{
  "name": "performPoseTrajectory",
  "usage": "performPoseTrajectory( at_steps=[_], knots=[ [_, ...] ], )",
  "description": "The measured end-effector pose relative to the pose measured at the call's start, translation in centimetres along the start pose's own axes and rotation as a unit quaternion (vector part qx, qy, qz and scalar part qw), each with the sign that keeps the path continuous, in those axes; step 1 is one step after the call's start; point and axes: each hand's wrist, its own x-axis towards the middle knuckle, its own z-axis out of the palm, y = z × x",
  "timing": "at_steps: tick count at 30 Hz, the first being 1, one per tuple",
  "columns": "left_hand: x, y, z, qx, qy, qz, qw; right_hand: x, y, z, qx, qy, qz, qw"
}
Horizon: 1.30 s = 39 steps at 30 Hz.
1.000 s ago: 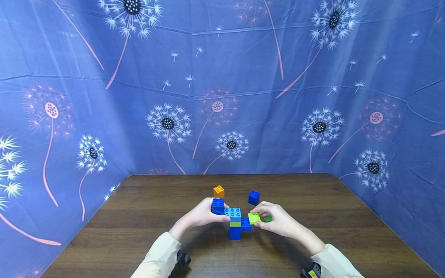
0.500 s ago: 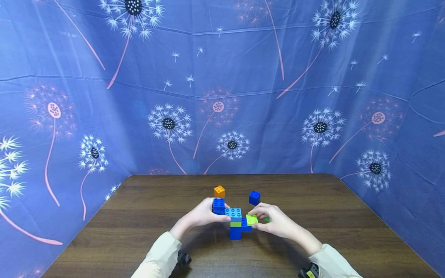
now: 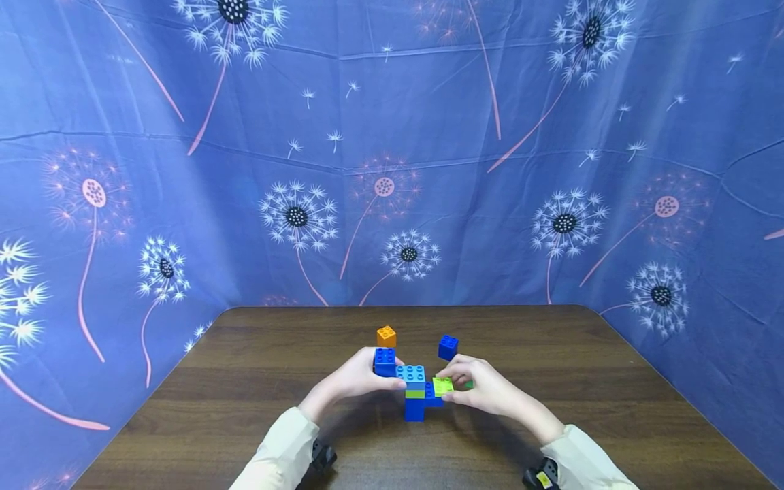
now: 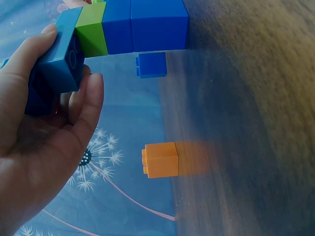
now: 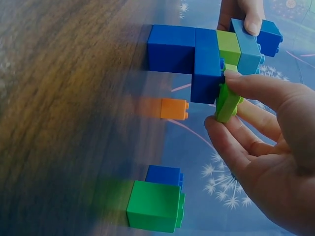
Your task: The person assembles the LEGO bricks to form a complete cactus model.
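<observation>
Since the earlier frames, the lime plate (image 3: pixel 443 386) has been brought in by the right hand (image 3: pixel 484 389) until it touches the blue arm of the block stack (image 3: pixel 415 395).

A brown table (image 3: pixel 245 381) is seen, with the stack stood near the middle of it, toward the near edge. The stack's upper part is gripped by the left hand (image 3: pixel 352 378), thumb and fingers curled round the light blue brick (image 4: pixel 66 54). The lime plate is pinched between the right thumb and fingertips (image 5: pixel 243 83).

An orange block (image 3: pixel 386 336) and a blue block (image 3: pixel 448 347) are set apart behind the stack, toward the far edge. A green block (image 5: pixel 153 206) is seen beside the blue one.
</observation>
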Motion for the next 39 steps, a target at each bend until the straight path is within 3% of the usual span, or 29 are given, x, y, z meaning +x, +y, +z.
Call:
performPoseTrajectory(
  at_steps=[39],
  knots=[
    [-0.14, 0.44, 0.01, 0.011, 0.006, -0.007, 0.9999, 0.12, -0.06, -0.23, -0.023, -0.005, -0.015, 1.0]
  ],
)
